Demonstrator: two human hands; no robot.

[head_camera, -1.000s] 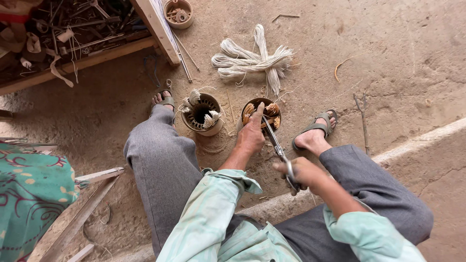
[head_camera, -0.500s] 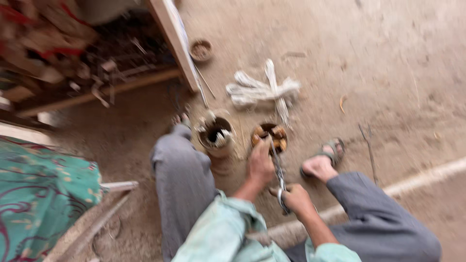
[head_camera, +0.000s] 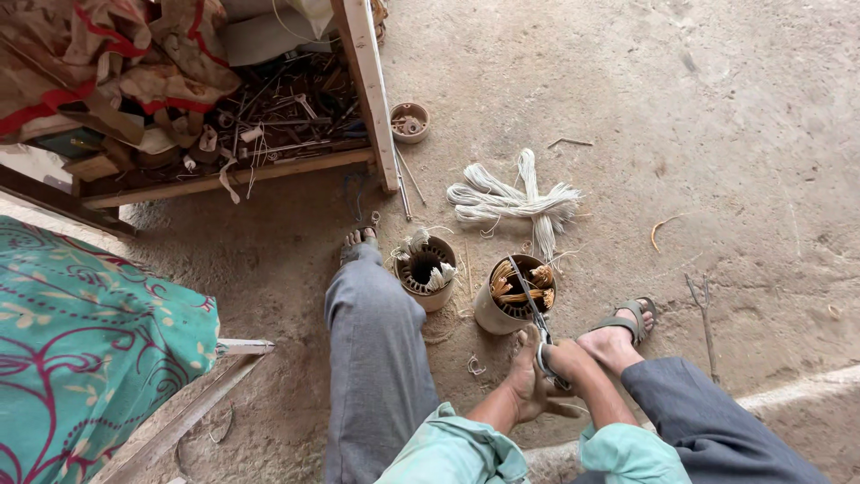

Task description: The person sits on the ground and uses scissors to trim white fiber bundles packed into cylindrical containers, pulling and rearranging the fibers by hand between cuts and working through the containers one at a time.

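Both hands, right hand (head_camera: 566, 366) and left hand (head_camera: 527, 384), fingers clamped on scissors (head_camera: 536, 324), are working the tips into the copper windings of the motor stator (head_camera: 512, 296) beside the string bundle (head_camera: 515, 201); snipping apparently ongoing.

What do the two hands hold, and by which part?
The right hand holds scissors by the handles; the left hand rests beside them, its hold unclear.

A pair of scissors (head_camera: 535, 314) pointed away from the person, blades reaching over the rim into a short round motor stator (head_camera: 511, 294) that stood upright on the floor, its open top crowded with coppery wire windings, just beside the sandalled foot.
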